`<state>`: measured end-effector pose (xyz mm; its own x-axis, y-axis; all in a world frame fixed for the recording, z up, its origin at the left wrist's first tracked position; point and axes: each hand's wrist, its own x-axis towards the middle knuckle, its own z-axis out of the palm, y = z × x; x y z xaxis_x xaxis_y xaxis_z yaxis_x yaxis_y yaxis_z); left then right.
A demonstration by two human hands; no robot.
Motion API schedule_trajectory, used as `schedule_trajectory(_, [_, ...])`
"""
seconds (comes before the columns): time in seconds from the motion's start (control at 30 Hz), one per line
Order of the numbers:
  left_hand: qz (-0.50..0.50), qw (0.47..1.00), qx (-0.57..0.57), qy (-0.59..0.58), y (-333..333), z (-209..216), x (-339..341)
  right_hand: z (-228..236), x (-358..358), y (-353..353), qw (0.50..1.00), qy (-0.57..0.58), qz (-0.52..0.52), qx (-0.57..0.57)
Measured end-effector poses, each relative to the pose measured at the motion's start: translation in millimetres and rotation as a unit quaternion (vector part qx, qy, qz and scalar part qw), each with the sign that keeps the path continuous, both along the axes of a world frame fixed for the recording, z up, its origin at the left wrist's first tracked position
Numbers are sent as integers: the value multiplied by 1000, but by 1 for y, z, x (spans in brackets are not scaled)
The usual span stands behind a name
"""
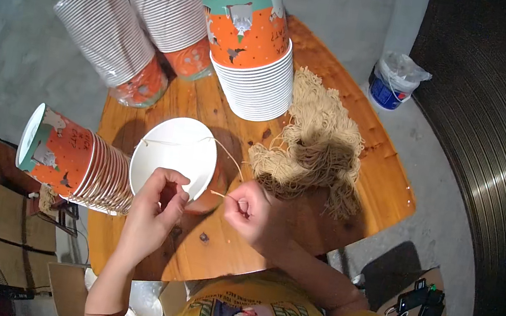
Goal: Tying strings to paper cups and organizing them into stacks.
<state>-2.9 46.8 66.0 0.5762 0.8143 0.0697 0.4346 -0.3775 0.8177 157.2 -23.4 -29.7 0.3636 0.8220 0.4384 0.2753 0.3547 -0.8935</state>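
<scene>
A paper bucket [171,146] with a white inside and an orange outer wall lies tipped on the table, its mouth facing me. My left hand [157,206] is closed at its near rim, thumb and forefinger curled; the exact grip on the rim is partly hidden. A thin tan cord [228,151] crosses the mouth from the left rim, then loops out to the right. My right hand [251,213] pinches this cord just right of the bucket, and a short end sticks out toward the left. Beyond that hand lies a heap of loose tan cords [320,145].
The wooden table [213,250] carries a tall stack of buckets [250,86] at the back. Another stack [85,165] lies tilted at the left, with cord handles along it. Plastic-wrapped stacks [114,33] stand behind. A lined pail [396,81] sits on the floor; cardboard boxes [16,234] are at left.
</scene>
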Motion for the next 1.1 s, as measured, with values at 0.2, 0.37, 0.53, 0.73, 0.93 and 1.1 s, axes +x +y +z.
schedule_trajectory(0.2, [-6,1000,-8,-5,2,-2,-1,-4,-7,8,998,-41,-29,39])
schedule_trajectory(0.37, [-10,1000,12,-2,3,-4,2,-5,-8,13,995,-59,-46,70])
schedule_trajectory(0.53, [-26,999,10,27,10,-1,2,-5,-13,19,993,-57,-52,88])
schedule_trajectory(0.73, [-98,992,-3,84,38,-4,2,-10,-15,20,991,-80,-60,89])
schedule_trajectory(0.93, [-95,982,140,81,14,13,10,-16,-9,7,999,-22,-6,36])
schedule_trajectory(1.1, [-178,927,294,149,-1,14,15,8,-7,-7,1000,6,22,-2])
